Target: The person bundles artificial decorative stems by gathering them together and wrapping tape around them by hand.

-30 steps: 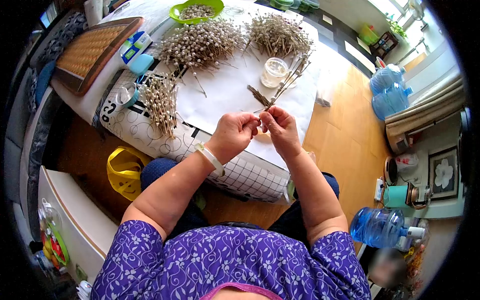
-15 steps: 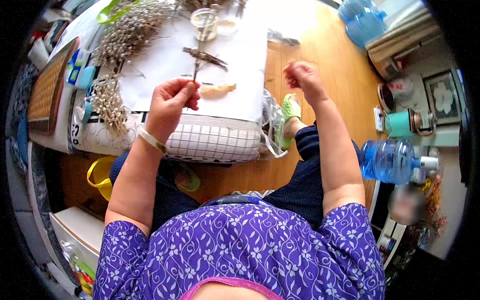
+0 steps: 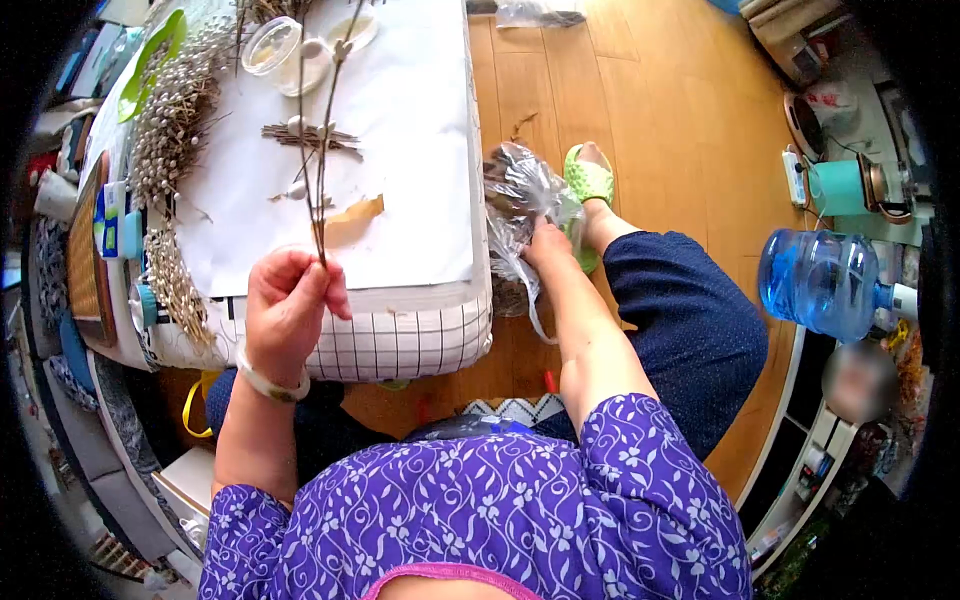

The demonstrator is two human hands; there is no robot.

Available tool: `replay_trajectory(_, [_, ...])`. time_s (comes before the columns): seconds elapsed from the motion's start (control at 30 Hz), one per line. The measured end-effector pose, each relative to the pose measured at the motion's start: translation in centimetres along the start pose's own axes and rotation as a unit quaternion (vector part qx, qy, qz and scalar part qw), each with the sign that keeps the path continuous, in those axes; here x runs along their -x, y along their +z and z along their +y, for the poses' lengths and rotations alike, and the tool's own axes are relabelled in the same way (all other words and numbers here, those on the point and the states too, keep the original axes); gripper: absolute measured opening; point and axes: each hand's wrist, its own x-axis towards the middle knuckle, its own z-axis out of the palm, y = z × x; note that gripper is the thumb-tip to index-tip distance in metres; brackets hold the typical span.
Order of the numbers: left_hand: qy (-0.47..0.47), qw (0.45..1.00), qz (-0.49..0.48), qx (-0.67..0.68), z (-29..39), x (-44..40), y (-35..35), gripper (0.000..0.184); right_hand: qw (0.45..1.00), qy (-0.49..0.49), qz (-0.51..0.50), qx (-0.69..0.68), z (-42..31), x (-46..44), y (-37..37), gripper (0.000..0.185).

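Observation:
My left hand (image 3: 292,305) is closed in a pinch around the lower ends of thin brown twigs (image 3: 320,190). They stand up from my fingers over the white-covered table. My right hand (image 3: 550,248) reaches down beside the table to a clear plastic bag (image 3: 515,205) with brown pieces inside. It touches the bag, and its fingertips are partly hidden there. Beyond my left hand lie a curled tan strip (image 3: 355,217) and a small bundle of short dark twigs (image 3: 310,137).
Catkin branches (image 3: 180,120) lie along the table's left side near a green-handled tool (image 3: 150,75). A clear plastic tub (image 3: 272,45) stands at the back. Beside my right leg is a blue water jug (image 3: 820,283). A green slipper (image 3: 590,178) is on my foot.
My right hand has dropped from mid-air to the plastic bag beside the table. My left hand still holds twigs, now lower in view. The view has turned rightward.

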Motion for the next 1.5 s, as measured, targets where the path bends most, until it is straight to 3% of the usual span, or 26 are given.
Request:
replay_trajectory(0.07, [0.007,1.000,0.002,0.023,-0.1,0.1,-0.3,0.009,0.995,-0.054,-0.025,0.079,-1.1,-0.1,-0.6,0.043])
replay_trajectory(0.17, [0.013,0.999,-0.015,0.028,0.3,-0.2,-0.5,0.008,0.995,-0.087,-0.053,-0.006,-0.5,-1.3,1.4,0.019])
replay_trajectory(0.27, [0.018,0.999,0.004,0.033,0.5,0.5,-0.7,0.008,0.993,-0.099,-0.062,0.024,-0.9,0.3,0.3,0.022])
replay_trajectory(0.33, [0.027,0.999,-0.021,0.026,0.9,0.7,-0.7,0.009,0.998,-0.055,-0.023,0.027,-1.1,1.0,-0.9,0.027])
replay_trajectory(0.5, [0.023,1.000,-0.008,0.000,1.5,1.5,-0.6,0.010,0.982,-0.068,-0.139,0.112,0.3,0.1,-4.3,0.037])
replay_trajectory(0.53, [0.029,0.999,-0.017,0.010,1.6,1.5,-0.6,0.011,0.983,-0.089,-0.103,0.124,0.1,1.0,-5.5,0.037])
replay_trajectory(0.63, [0.034,0.999,-0.037,0.006,1.7,1.5,-1.0,0.012,0.973,-0.075,-0.209,0.056,-1.7,2.4,-10.5,0.031])
replay_trajectory(0.67, [0.039,0.998,-0.047,0.021,1.6,1.4,-1.1,0.012,0.979,-0.081,-0.176,0.067,-2.5,4.0,-12.5,0.025])
replay_trajectory(0.8, [0.043,0.996,-0.049,0.055,1.9,1.9,-1.0,0.012,0.963,-0.153,-0.185,-0.124,-6.0,8.5,-20.0,0.015])
replay_trajectory(1.0, [0.046,0.987,-0.114,0.107,1.6,2.8,-0.5,0.010,0.920,-0.252,-0.128,-0.271,-10.8,18.4,-27.4,0.016])
replay_trajectory(1.1, [0.059,0.974,-0.174,0.132,1.8,3.1,0.1,0.013,0.885,-0.295,-0.140,-0.333,-12.9,21.6,-28.4,0.013])
replay_trajectory(1.17, [0.072,0.963,-0.208,0.155,2.4,3.4,0.7,0.015,0.795,-0.346,-0.170,-0.468,-14.6,23.2,-28.2,0.014])
replay_trajectory(1.27, [0.066,0.941,-0.245,0.226,3.1,3.8,1.1,0.017,0.770,-0.367,-0.188,-0.486,-17.7,25.2,-27.0,0.012])
replay_trajectory(1.3, [0.062,0.934,-0.253,0.244,3.4,4.1,1.3,0.017,0.798,-0.355,-0.173,-0.455,-18.8,25.9,-26.7,0.012])
replay_trajectory(1.33, [0.030,0.933,-0.253,0.253,3.2,4.1,1.3,0.016,0.781,-0.367,-0.217,-0.456,-19.1,25.3,-26.2,0.010])
replay_trajectory(1.43, [-0.006,0.911,-0.259,0.320,2.1,3.6,1.5,0.012,0.789,-0.408,-0.203,-0.412,-21.1,25.5,-25.0,0.009])
replay_trajectory(1.5, [0.001,0.903,-0.248,0.351,2.3,4.0,2.1,0.012,0.783,-0.454,-0.140,-0.401,-21.8,25.6,-24.8,0.008])
